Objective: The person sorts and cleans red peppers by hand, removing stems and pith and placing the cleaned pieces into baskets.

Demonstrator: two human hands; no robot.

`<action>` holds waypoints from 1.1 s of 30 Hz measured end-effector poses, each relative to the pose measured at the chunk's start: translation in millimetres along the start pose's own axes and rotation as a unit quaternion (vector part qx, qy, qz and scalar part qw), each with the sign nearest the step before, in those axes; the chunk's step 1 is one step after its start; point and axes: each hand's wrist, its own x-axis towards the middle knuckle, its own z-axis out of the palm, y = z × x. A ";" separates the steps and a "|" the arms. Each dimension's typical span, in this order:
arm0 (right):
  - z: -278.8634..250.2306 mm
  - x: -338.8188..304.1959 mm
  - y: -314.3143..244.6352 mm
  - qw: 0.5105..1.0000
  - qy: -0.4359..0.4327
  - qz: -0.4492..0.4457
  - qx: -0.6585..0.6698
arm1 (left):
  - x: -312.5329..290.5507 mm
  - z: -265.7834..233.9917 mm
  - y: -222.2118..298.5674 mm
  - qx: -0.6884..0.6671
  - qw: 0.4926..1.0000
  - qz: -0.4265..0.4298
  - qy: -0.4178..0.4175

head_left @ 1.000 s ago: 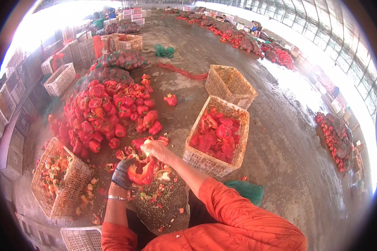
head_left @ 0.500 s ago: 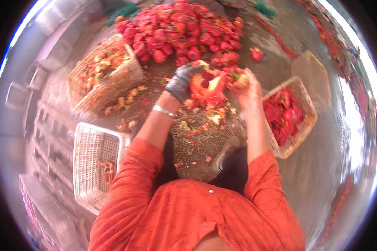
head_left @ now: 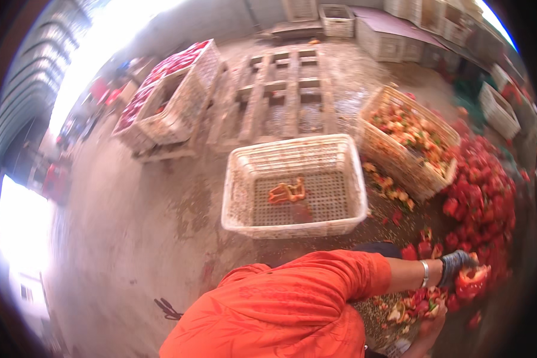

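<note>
Pepper held over scraps, far right of frame.

Left to right: crates of red produce, a pallet, a white basket with one orange piece in it, a scrap basket, then the pile of red peppers. The step looks like trimming: the gloved left hand, bracelet at the wrist, is closed around a red pepper just above the cut bits on the floor, beside the pile. The left arm in its orange sleeve reaches straight out to the right, wrist level. The right hand sits low under it near the scraps; can't tell if it is open or closed. The next move calls for a firm hold on the pepper and the right hand meeting it.
</note>
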 end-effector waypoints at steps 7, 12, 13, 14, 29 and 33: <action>22.0 35.0 1.5 0.999 -0.004 -0.022 -0.048 | 26.2 -16.0 42.7 0.500 0.798 0.274 0.194; 44.1 54.5 -10.9 0.997 -0.001 -0.045 -0.064 | 29.5 -27.9 53.1 0.684 0.612 0.333 0.219; 44.5 55.2 -10.5 0.997 0.004 -0.046 -0.063 | 26.6 -27.0 48.8 0.762 0.536 0.297 0.211; 46.0 55.8 -9.5 0.997 0.005 -0.045 -0.062 | 21.6 -21.4 46.8 0.826 0.480 0.214 0.203; 43.1 49.0 9.1 0.998 0.008 -0.030 -0.056 | 23.3 -19.7 45.8 0.760 0.548 0.338 0.086; 35.5 25.5 6.3 0.999 0.034 -0.038 0.001 | 11.2 -15.8 73.1 0.905 0.241 0.338 0.097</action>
